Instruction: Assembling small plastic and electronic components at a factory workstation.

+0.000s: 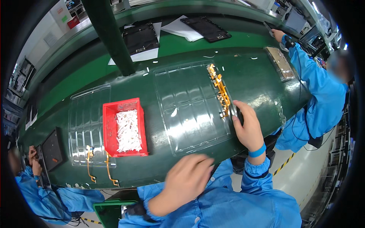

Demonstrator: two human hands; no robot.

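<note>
My right hand (248,127) is at the right edge of a clear plastic tray (190,125), with its thumb and fingers around that edge. Several orange flex cables (220,91) lie in a row in the tray's rightmost slot, just left of those fingers. Smeared by motion, my left hand (188,180) hovers over the front edge of the table, below the tray; its fingers look bent, and I cannot make out anything in them. Left of the tray stands a red bin (143,131) filled with small white strips (128,131).
Under the red bin lies another clear tray (85,129), with two orange flex cables (90,167) near its front. A green post (110,34) rises behind. Dark panels (140,38) lie on paper at the back. A brown block (279,62) and co-workers in blue (319,91) flank the green table.
</note>
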